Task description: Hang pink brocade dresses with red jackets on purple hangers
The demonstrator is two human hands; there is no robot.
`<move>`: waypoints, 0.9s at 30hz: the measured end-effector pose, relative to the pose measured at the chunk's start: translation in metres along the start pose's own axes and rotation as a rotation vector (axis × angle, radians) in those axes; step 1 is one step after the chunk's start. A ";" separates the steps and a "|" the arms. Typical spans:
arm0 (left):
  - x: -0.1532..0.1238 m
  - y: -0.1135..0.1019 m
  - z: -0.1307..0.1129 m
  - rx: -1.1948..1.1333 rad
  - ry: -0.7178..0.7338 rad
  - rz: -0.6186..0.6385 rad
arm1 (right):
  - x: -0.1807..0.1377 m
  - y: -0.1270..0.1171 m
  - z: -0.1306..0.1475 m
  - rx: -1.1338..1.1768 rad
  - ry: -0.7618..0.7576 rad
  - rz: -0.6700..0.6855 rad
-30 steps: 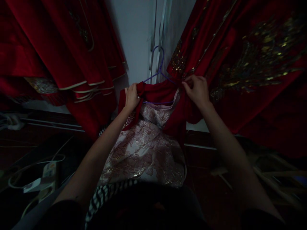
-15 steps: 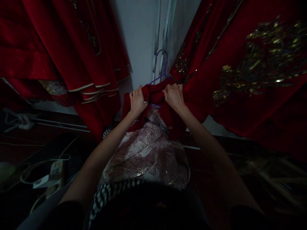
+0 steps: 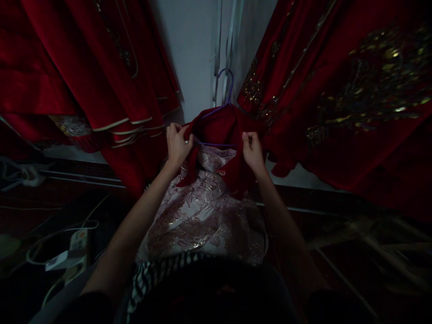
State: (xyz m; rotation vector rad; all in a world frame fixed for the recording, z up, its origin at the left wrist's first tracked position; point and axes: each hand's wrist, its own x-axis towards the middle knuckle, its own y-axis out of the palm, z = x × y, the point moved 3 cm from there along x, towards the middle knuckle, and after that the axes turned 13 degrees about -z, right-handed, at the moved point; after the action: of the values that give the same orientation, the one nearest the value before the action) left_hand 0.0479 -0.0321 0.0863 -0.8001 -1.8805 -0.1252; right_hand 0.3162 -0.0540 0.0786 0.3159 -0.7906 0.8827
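A short red jacket [image 3: 216, 125] hangs over a purple hanger [image 3: 231, 87], its front spread apart. My left hand [image 3: 178, 143] pinches the jacket's left-hand front edge between thumb and fingers. On the other side, my right hand [image 3: 252, 150] is closed on the opposite front edge. The hanger's hook rises near metal door handles, and its lower bar crosses the jacket's opening. Below the jacket lies shiny pinkish brocade fabric [image 3: 205, 211], spread over my lap area. Small beaded ornaments show on the jacket's front. The light is dim.
Red garments [image 3: 135, 90] with pale piping hang at the left. A red garment with gold sequins [image 3: 384, 85] hangs at the right. Behind is a pale cabinet door [image 3: 192, 49] with metal handles. A power strip [image 3: 77, 247] with white cables lies at lower left.
My hands have moved apart and slightly down from the hanger's shoulders to the front edges. The jacket's neck now stands wider, showing more of its inside and the hanger's bar.
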 end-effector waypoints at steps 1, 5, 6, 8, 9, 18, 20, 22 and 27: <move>-0.006 0.000 -0.001 -0.030 -0.012 0.009 | 0.001 0.002 -0.004 0.019 0.024 -0.022; -0.027 0.012 -0.011 -0.142 -0.141 -0.039 | -0.004 0.025 -0.001 0.055 -0.023 0.033; -0.030 0.017 -0.015 -0.173 -0.178 -0.055 | -0.006 0.032 0.003 0.056 -0.049 0.070; -0.036 0.029 -0.024 -0.262 -0.222 -0.007 | -0.011 0.044 0.013 0.066 -0.071 0.167; -0.038 0.035 -0.030 -0.310 -0.229 0.054 | -0.014 0.049 0.017 0.077 -0.070 0.215; -0.053 0.047 -0.041 -0.607 -0.193 0.268 | -0.026 0.061 0.016 0.320 0.087 0.368; -0.059 0.052 -0.035 -0.704 -0.265 0.280 | -0.031 0.060 0.011 0.371 0.166 0.370; -0.065 0.058 -0.032 -0.789 -0.325 0.336 | -0.037 0.058 0.007 0.422 0.226 0.390; -0.077 0.062 -0.030 -0.946 -0.535 0.285 | -0.043 0.048 -0.003 0.468 0.242 0.387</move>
State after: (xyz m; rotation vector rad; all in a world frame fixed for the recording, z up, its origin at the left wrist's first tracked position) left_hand 0.1250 -0.0335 0.0181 -1.8780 -2.1515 -0.7133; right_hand 0.2636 -0.0478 0.0419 0.4634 -0.4155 1.4464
